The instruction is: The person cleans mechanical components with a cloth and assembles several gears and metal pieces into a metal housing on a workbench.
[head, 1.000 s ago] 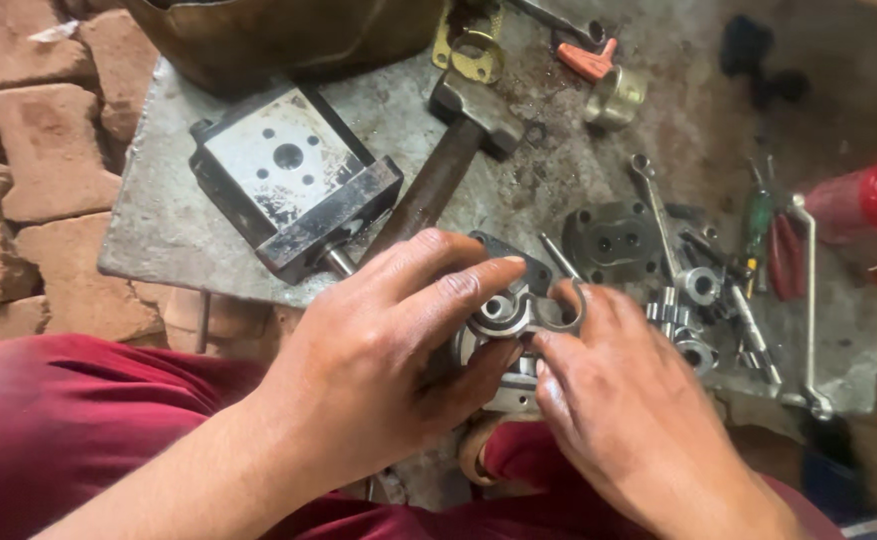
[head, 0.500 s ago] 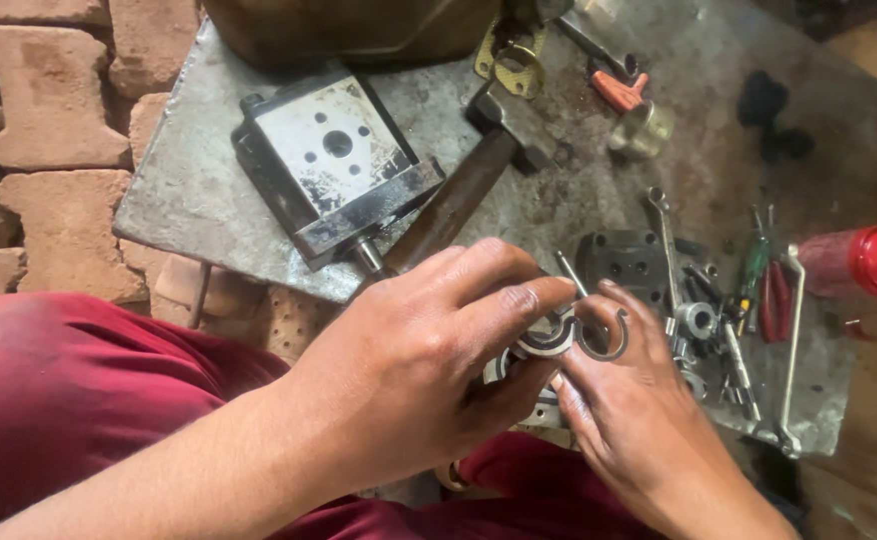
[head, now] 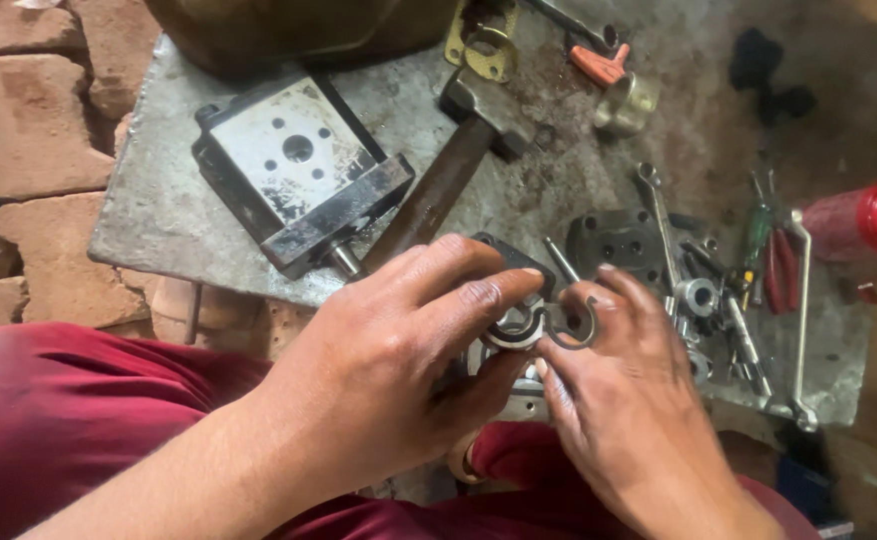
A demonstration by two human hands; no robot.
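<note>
My left hand (head: 398, 360) curls over a metal pump part (head: 514, 322) at the near edge of a grey slab (head: 158, 210), thumb and fingers gripping its round bush. My right hand (head: 628, 400) presses a dark curved rubber seal (head: 568, 325) against that part with its fingertips. The part's lower body is hidden under both hands. A square pump housing (head: 293, 170) with a short shaft lies behind my left hand, beside a hammer (head: 458, 150).
On the right lie a metal end plate (head: 613, 240), a spanner (head: 658, 210), a T-handle wrench (head: 800, 310), pliers and screwdrivers (head: 768, 250), and a red can (head: 858, 220). A yellow gasket (head: 483, 40) and small cup (head: 626, 100) sit at the back. Bricks (head: 28, 150) stack left.
The view has shifted, so the slab and tools sit lower and rightward in frame. My hands stay on the part; the right fingers have worked the seal slightly around it.
</note>
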